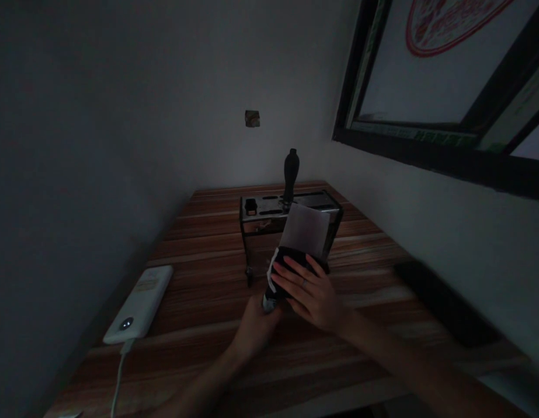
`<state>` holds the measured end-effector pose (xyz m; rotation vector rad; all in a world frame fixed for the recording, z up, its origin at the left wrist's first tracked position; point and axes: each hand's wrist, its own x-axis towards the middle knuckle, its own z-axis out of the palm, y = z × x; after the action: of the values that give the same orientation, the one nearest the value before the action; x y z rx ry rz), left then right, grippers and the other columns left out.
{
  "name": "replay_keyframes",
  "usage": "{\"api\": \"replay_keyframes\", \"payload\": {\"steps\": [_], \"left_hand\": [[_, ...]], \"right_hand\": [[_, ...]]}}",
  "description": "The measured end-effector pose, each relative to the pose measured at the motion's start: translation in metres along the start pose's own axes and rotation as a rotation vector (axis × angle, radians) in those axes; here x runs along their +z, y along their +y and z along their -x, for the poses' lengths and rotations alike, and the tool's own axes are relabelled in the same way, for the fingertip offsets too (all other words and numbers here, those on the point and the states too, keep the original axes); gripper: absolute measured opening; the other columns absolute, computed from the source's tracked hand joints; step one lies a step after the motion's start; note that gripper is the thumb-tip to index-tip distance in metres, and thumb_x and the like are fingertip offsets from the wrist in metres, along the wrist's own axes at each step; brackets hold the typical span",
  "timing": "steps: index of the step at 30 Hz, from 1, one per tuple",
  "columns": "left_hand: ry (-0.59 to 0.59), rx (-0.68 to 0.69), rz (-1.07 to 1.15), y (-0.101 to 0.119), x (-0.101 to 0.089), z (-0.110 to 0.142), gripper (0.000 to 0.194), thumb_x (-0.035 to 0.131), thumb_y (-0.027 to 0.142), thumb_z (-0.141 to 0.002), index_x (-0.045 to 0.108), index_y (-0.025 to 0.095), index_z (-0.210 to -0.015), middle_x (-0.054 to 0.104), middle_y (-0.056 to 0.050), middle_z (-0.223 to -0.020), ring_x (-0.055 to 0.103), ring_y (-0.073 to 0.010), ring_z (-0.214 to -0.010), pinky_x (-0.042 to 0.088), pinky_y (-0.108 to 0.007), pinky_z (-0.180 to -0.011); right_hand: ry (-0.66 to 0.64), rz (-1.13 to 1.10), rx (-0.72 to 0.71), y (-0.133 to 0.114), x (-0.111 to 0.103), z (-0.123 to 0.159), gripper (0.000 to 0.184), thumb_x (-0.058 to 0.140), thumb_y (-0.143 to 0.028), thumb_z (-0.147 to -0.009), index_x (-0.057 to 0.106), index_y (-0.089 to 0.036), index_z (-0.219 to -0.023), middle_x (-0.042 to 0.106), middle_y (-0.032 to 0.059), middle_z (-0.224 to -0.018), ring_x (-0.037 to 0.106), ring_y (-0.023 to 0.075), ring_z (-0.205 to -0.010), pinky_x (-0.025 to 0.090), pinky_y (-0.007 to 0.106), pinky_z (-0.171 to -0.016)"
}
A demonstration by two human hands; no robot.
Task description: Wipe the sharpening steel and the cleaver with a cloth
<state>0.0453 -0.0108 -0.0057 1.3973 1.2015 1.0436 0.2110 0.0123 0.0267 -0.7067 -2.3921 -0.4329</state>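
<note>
A broad, flat, pale-grey blade (306, 227), shaped like a cleaver's, points up and away from me. Black cloth (288, 256) with a white edge wraps its lower part. My left hand (257, 326) is closed around the near end, where the handle is hidden by fingers and cloth. My right hand (311, 293) presses the cloth against the blade with long, slightly parted fingers; its thumb is hidden. Just behind stands a metal knife rack (269, 204) with slotted top and black side frames. A black handle (291, 171) rises upright from one slot.
The wood-grain table (200, 290) runs back to grey walls. At left lies a white power bank (141, 302) with a white cable (118, 380). A dark, flat, long object (444, 299) lies along the right wall. A dark window frame (426, 157) is above it.
</note>
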Motion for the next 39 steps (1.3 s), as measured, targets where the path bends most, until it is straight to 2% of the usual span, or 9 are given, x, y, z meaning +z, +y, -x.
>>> {"api": "replay_keyframes", "payload": {"steps": [3, 7, 12, 17, 26, 32, 36, 39], "left_hand": [[-0.026, -0.009, 0.040, 0.003, -0.001, 0.001, 0.015, 0.054, 0.017, -0.064, 0.062, 0.011, -0.074, 0.063, -0.003, -0.067, 0.054, -0.0147, -0.062, 0.045, -0.022, -0.058], [-0.022, 0.039, 0.004, 0.009, -0.005, 0.004, 0.022, 0.052, 0.021, -0.068, 0.064, 0.010, -0.081, 0.068, -0.006, -0.072, 0.059, -0.0185, -0.069, 0.048, -0.024, -0.060], [-0.016, 0.053, -0.063, 0.008, -0.006, 0.005, 0.025, 0.050, 0.025, -0.070, 0.066, 0.008, -0.079, 0.068, -0.008, -0.070, 0.060, -0.0196, -0.067, 0.048, -0.025, -0.057], [-0.009, 0.056, -0.041, 0.008, -0.005, 0.005, 0.024, 0.051, 0.025, -0.069, 0.066, 0.009, -0.079, 0.069, -0.008, -0.072, 0.062, -0.0199, -0.069, 0.049, -0.025, -0.059], [-0.026, 0.041, -0.015, 0.009, -0.006, 0.004, 0.023, 0.052, 0.025, -0.068, 0.066, 0.010, -0.079, 0.069, -0.008, -0.073, 0.062, -0.0200, -0.070, 0.049, -0.025, -0.060], [-0.033, 0.035, 0.036, 0.008, -0.005, 0.002, 0.021, 0.053, 0.025, -0.067, 0.065, 0.010, -0.077, 0.066, -0.006, -0.069, 0.059, -0.0188, -0.068, 0.048, -0.026, -0.060], [0.002, -0.002, 0.060, 0.003, -0.002, 0.001, 0.014, 0.054, 0.019, -0.063, 0.060, 0.012, -0.074, 0.062, -0.001, -0.068, 0.052, -0.0129, -0.060, 0.044, -0.022, -0.058], [0.035, -0.008, 0.001, 0.002, -0.001, 0.001, 0.007, 0.052, 0.017, -0.066, 0.056, 0.014, -0.071, 0.053, 0.003, -0.061, 0.043, -0.0097, -0.055, 0.039, -0.019, -0.054]], "right_hand": [[-0.025, -0.055, -0.060, -0.013, 0.005, 0.007, 0.040, 0.033, -0.025, -0.093, 0.042, -0.017, -0.132, 0.049, 0.0033, -0.135, 0.027, 0.0162, -0.135, 0.013, 0.041, -0.111], [-0.053, -0.088, -0.109, -0.020, 0.007, 0.010, 0.040, 0.032, -0.025, -0.094, 0.044, -0.015, -0.130, 0.049, 0.0036, -0.135, 0.025, 0.0167, -0.136, 0.018, 0.042, -0.110], [-0.036, -0.105, -0.106, -0.020, 0.007, 0.010, 0.039, 0.031, -0.025, -0.094, 0.044, -0.014, -0.130, 0.048, 0.0035, -0.136, 0.024, 0.0168, -0.136, 0.015, 0.041, -0.110], [-0.043, -0.106, -0.112, -0.020, 0.006, 0.012, 0.040, 0.031, -0.025, -0.095, 0.043, -0.014, -0.131, 0.046, 0.0031, -0.137, 0.024, 0.0167, -0.136, 0.013, 0.041, -0.111], [-0.069, -0.098, -0.105, -0.020, 0.009, 0.012, 0.042, 0.034, -0.025, -0.093, 0.040, -0.014, -0.133, 0.048, 0.0055, -0.136, 0.023, 0.0178, -0.136, 0.022, 0.044, -0.109], [-0.071, -0.104, -0.106, -0.015, 0.006, 0.008, 0.040, 0.032, -0.025, -0.094, 0.042, -0.015, -0.132, 0.047, 0.0038, -0.137, 0.023, 0.0157, -0.136, 0.014, 0.041, -0.112], [-0.033, -0.092, -0.060, -0.007, 0.003, 0.002, 0.039, 0.034, -0.023, -0.093, 0.043, -0.015, -0.130, 0.047, 0.0036, -0.136, 0.026, 0.0150, -0.135, 0.010, 0.039, -0.112], [-0.017, -0.074, -0.030, 0.003, -0.002, -0.006, 0.039, 0.036, -0.022, -0.092, 0.042, -0.016, -0.131, 0.047, 0.0047, -0.136, 0.026, 0.0154, -0.135, 0.010, 0.040, -0.112]]}}
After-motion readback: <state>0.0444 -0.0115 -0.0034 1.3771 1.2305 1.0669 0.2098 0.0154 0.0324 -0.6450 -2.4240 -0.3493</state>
